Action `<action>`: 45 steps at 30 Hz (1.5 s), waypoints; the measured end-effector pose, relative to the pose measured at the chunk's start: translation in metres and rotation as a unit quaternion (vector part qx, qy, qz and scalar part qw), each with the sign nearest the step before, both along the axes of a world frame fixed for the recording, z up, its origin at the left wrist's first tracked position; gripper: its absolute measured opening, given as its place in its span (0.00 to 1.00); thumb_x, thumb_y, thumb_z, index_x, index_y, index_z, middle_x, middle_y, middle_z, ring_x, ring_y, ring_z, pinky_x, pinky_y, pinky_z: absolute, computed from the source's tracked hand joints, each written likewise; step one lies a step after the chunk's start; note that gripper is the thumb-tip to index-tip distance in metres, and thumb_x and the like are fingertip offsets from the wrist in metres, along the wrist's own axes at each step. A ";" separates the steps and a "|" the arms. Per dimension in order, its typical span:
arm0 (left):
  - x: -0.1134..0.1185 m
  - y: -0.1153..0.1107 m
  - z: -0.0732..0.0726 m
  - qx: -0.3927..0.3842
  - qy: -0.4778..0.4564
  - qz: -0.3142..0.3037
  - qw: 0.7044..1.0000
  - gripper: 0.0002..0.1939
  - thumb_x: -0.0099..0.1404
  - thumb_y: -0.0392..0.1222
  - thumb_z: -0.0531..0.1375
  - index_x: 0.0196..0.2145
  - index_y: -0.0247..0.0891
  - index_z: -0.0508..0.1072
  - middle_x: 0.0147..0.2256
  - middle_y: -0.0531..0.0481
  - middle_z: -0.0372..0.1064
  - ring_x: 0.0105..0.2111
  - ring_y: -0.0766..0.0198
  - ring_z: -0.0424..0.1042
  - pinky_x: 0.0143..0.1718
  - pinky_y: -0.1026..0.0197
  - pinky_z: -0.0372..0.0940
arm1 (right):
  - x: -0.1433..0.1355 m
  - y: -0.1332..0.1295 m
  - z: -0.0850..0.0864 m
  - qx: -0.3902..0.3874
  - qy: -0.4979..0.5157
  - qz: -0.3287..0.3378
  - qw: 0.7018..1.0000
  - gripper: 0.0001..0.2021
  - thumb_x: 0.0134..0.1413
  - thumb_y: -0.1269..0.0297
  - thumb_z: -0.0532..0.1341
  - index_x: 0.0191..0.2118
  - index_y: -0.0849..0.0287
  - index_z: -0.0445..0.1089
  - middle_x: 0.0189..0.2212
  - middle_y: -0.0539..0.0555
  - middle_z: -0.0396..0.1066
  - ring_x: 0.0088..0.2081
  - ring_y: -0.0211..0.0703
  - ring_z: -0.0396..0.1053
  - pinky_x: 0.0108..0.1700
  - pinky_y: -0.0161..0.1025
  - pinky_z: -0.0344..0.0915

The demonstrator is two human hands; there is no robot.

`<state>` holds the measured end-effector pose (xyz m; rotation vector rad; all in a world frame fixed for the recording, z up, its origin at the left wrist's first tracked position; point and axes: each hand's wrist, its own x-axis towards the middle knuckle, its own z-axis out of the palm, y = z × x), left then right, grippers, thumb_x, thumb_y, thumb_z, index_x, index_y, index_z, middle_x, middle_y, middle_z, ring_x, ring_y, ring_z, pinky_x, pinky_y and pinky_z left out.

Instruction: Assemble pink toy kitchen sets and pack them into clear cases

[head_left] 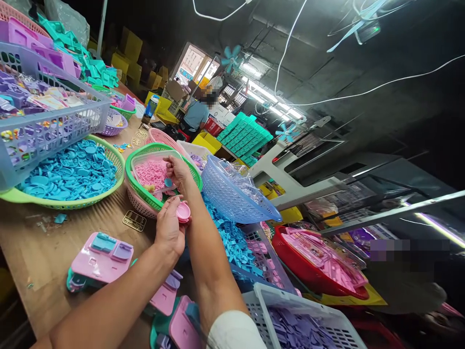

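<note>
My left hand (170, 227) is closed around a small round pink dish (183, 212), held beside my right forearm. Reaching over a clear tub (160, 156), my right hand (178, 173) has its fingers curled together; anything between them is too small to make out. Small pink plastic parts (150, 173) fill the tub, and a round blue piece (168, 182) lies near the fingers. The tub rests in a green basket (132, 180), which is stacked on a pink basket (140, 202). Below my hands, pink toy panels with blue and purple pieces (103, 257) stand on the table.
At left, a green basket of blue parts (72, 167) stands beside a translucent crate (61, 118). To the right are a blue basket (236, 194), a red basin (286, 257) and a white crate of purple parts (308, 315). Another person (196, 114) is farther back.
</note>
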<state>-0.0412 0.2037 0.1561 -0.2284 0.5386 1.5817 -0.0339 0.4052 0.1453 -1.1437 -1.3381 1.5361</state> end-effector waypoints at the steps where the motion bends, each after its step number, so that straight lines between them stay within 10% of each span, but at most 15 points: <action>1: 0.000 0.000 0.001 -0.002 0.001 0.000 1.000 0.03 0.61 0.35 0.63 0.35 0.34 0.74 0.28 0.54 0.72 0.23 0.71 0.69 0.21 0.69 0.60 | -0.001 -0.001 0.001 0.022 -0.031 -0.011 0.999 0.11 0.66 0.64 0.60 0.31 0.60 0.73 0.19 0.44 0.65 0.25 0.34 0.66 0.32 0.30 0.67; 4: 0.000 -0.001 0.003 0.005 0.004 0.009 1.000 0.06 0.57 0.35 0.65 0.34 0.34 0.74 0.27 0.55 0.72 0.23 0.71 0.69 0.21 0.69 0.59 | -0.005 -0.003 0.004 0.139 -0.206 -0.009 0.969 0.04 0.52 0.66 0.71 0.31 0.59 0.76 0.26 0.47 0.73 0.35 0.39 0.71 0.42 0.33 0.67; 9: -0.001 0.001 0.001 0.007 0.018 0.034 0.999 0.09 0.52 0.36 0.67 0.33 0.34 0.75 0.27 0.55 0.72 0.24 0.72 0.69 0.22 0.70 0.58 | -0.012 -0.005 0.002 0.335 -0.536 0.023 0.774 0.08 0.58 0.64 0.67 0.42 0.55 0.81 0.39 0.54 0.81 0.42 0.44 0.76 0.47 0.37 0.67; 25: 0.003 0.001 -0.001 0.019 0.025 0.039 0.999 0.09 0.51 0.37 0.68 0.31 0.35 0.75 0.28 0.55 0.72 0.25 0.70 0.70 0.25 0.68 0.58 | -0.010 -0.004 0.003 0.343 -0.571 0.025 0.746 0.07 0.61 0.63 0.64 0.40 0.57 0.80 0.39 0.57 0.80 0.41 0.47 0.74 0.47 0.40 0.66; 34: 0.002 0.003 -0.002 0.021 0.052 0.007 0.998 0.05 0.59 0.37 0.67 0.31 0.35 0.74 0.26 0.55 0.70 0.21 0.72 0.65 0.20 0.68 0.55 | -0.003 -0.019 0.025 0.344 -0.441 -0.019 0.829 0.13 0.62 0.65 0.63 0.25 0.61 0.69 0.24 0.45 0.66 0.31 0.34 0.64 0.40 0.33 0.61; 40: 0.007 -0.003 0.008 0.121 0.178 -0.050 0.975 0.10 0.65 0.46 0.69 0.39 0.38 0.76 0.31 0.53 0.74 0.28 0.69 0.72 0.25 0.68 0.62 | 0.053 -0.109 0.103 0.358 -0.424 -0.113 0.824 0.17 0.57 0.69 0.58 0.18 0.61 0.59 0.20 0.40 0.55 0.38 0.24 0.68 0.33 0.22 0.51; 45: 0.034 -0.049 0.014 0.224 0.265 -0.158 0.924 0.08 0.77 0.38 0.52 0.46 0.36 0.71 0.36 0.55 0.71 0.31 0.73 0.75 0.33 0.67 0.61 | 0.136 -0.289 0.134 0.405 -0.416 -0.178 0.794 0.14 0.55 0.68 0.65 0.20 0.58 0.67 0.19 0.40 0.54 0.26 0.24 0.59 0.32 0.27 0.55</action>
